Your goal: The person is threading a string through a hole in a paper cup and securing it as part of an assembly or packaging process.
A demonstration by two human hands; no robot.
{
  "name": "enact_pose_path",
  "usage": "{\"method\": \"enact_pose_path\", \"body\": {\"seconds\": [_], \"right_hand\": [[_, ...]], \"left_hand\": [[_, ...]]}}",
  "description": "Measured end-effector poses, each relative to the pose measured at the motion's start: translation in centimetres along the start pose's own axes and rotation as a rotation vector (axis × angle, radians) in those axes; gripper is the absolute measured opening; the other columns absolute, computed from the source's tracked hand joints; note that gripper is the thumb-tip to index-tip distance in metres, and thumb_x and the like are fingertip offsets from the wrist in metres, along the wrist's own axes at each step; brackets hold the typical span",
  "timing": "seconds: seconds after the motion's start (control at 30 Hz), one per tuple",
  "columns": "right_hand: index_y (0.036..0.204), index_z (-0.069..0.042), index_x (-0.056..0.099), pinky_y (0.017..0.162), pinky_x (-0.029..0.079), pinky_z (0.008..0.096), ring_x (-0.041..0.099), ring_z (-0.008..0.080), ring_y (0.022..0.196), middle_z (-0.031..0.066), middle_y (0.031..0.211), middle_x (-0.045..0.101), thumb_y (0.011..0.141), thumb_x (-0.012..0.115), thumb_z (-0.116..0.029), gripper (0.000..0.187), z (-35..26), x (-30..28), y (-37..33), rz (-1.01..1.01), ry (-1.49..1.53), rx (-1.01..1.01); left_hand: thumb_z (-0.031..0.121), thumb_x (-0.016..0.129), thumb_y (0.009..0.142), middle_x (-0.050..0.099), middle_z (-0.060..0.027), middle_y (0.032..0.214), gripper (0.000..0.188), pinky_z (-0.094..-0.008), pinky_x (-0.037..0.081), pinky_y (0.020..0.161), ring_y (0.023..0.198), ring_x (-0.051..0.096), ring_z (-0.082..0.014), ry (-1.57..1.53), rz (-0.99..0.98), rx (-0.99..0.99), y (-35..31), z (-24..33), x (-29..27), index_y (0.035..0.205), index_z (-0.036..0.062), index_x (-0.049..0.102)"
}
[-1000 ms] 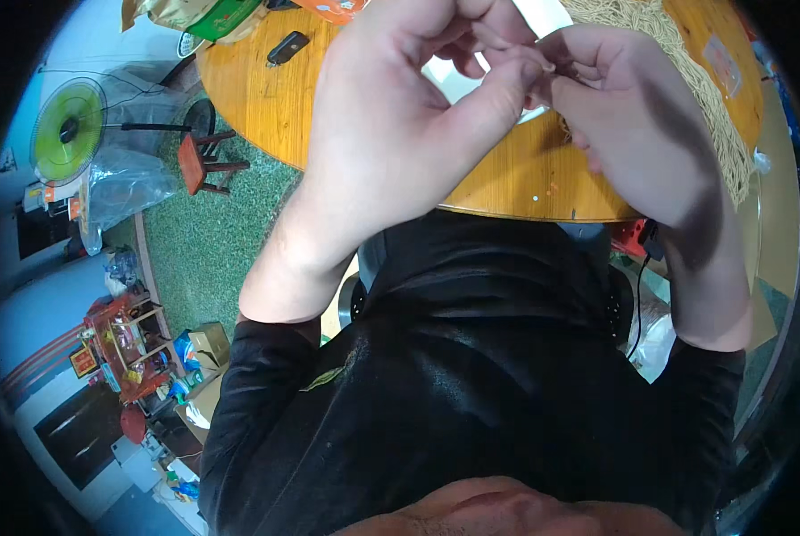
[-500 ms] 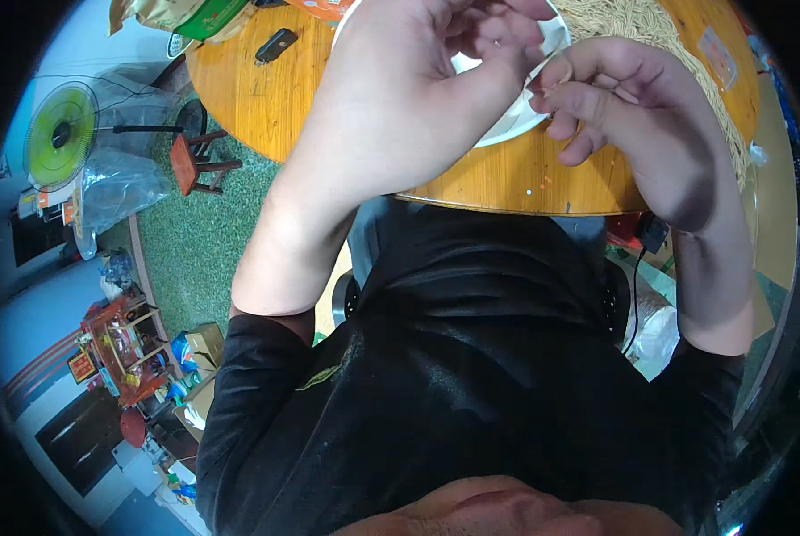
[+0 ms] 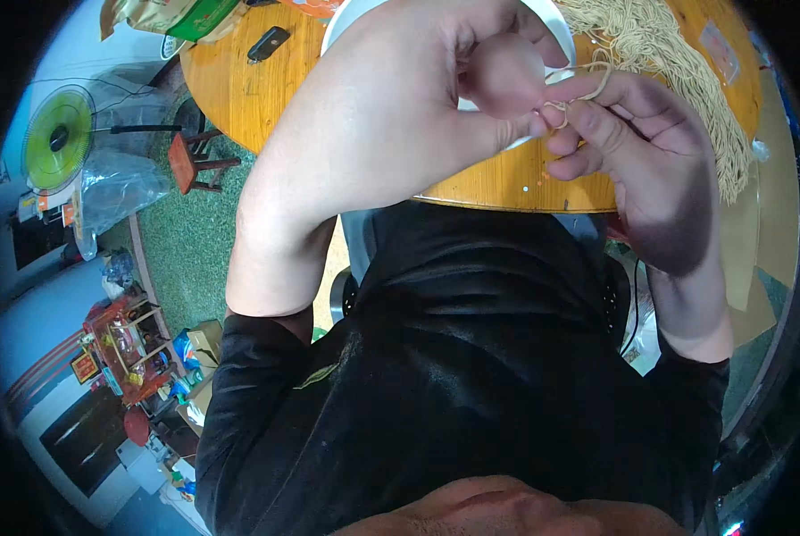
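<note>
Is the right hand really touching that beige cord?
Touching. In the head view, the right hand has the beige cord looped across its fingers, with no gap showing.

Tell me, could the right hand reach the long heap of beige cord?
Probably yes: the right hand is near the cord heap, nothing visibly between, though it's pinching a thin beige strand.

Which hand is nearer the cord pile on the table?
Right. The right hand appears beside the cord pile, on its left; the left hand is farther left, overlapping the bowl in view.
</note>
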State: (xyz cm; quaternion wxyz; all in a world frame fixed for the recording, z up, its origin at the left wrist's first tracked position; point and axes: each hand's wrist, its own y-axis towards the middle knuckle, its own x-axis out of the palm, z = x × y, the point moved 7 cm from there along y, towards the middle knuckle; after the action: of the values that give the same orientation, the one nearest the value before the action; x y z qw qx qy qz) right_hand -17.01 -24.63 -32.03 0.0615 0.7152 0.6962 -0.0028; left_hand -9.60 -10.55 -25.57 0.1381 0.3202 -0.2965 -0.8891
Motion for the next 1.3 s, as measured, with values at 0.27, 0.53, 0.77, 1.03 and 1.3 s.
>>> {"method": "enact_pose_path", "body": {"seconds": [0.27,0.53,0.77,1.03,1.3], "right_hand": [[0.133,0.004,0.067,0.089,0.065,0.0297,0.074,0.0148,0.098,0.0106,0.112,0.074,0.111,0.056,-0.011,0.029,0.5,-0.2,0.1,0.026,0.153,0.025],[0.136,0.006,0.064,0.095,0.065,0.0324,0.076,0.0185,0.104,0.0149,0.117,0.075,0.109,0.060,-0.010,0.032,0.6,0.1,0.1,-0.055,0.108,0.001],[0.131,0.006,0.067,0.092,0.065,0.0312,0.076,0.0175,0.100,0.0145,0.114,0.075,0.110,0.059,-0.011,0.028,1.4,-0.1,0.5,0.027,0.170,-0.017],[0.128,0.003,0.068,0.087,0.065,0.0299,0.075,0.0160,0.098,0.0127,0.112,0.074,0.112,0.057,-0.011,0.025,1.4,0.0,0.7,-0.007,0.183,-0.064],[0.120,0.000,0.072,0.082,0.063,0.0274,0.073,0.0146,0.098,0.0092,0.111,0.074,0.108,0.058,-0.002,0.019,-0.3,-0.1,0.8,-0.092,-0.083,-0.145]], "left_hand": [[-0.009,0.079,0.090,0.072,-0.0038,0.097,0.025,-0.0245,0.057,0.079,0.088,0.070,-0.0089,-0.083,0.099,-0.085,-0.4,-2.1,-0.4,0.107,0.0014,0.063],[-0.003,0.080,0.092,0.071,-0.0003,0.091,0.022,-0.0229,0.053,0.072,0.082,0.066,-0.0070,-0.006,0.179,-0.939,-1.0,-2.3,-0.3,0.106,0.0029,0.064],[-0.001,0.079,0.092,0.070,0.0006,0.089,0.020,-0.0231,0.051,0.068,0.078,0.064,-0.0070,0.046,0.170,-0.923,-1.0,-2.1,-0.5,0.105,0.0031,0.065],[-0.004,0.078,0.092,0.069,-0.0001,0.090,0.020,-0.0237,0.053,0.072,0.081,0.065,-0.0075,0.013,0.163,-0.482,-0.9,-3.0,-0.6,0.106,0.0027,0.065],[-0.006,0.076,0.092,0.067,-0.0018,0.094,0.021,-0.0242,0.054,0.074,0.085,0.065,-0.0085,-0.078,0.164,-0.871,-1.7,-3.5,-0.4,0.108,0.0011,0.064]]}}
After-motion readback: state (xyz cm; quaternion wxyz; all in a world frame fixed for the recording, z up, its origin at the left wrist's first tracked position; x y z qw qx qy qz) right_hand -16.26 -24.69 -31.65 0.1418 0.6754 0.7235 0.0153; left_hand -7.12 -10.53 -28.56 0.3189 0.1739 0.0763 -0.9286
